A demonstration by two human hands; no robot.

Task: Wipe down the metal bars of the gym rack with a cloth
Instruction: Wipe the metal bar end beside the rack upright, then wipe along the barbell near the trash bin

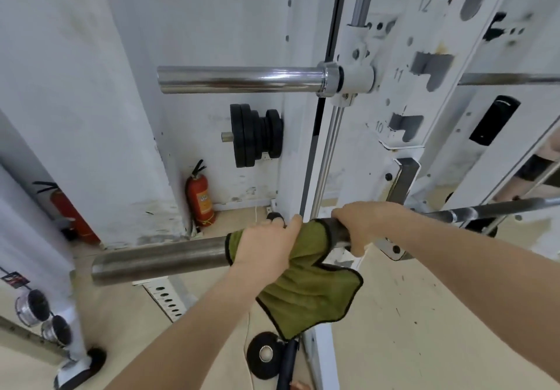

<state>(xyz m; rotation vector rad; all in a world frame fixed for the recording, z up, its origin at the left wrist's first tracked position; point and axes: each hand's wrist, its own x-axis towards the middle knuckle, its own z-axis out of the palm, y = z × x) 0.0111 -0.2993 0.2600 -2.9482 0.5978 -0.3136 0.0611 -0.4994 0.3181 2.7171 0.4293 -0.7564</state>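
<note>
**Cloth on the near bar**

Left hand [266, 244] wraps the cloth [309, 298] round the bar [157, 261], low and near. Right hand [363, 223] clamps bare steel just right of it, steadying. Best now, I'd say: squeeze all round and slide left toward the free end, twisting.

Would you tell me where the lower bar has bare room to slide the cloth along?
Bare: the lower bar from the left hand out to its free end. Crowded: the right hand grips the bar beyond the green cloth, beside the rack upright.
</note>
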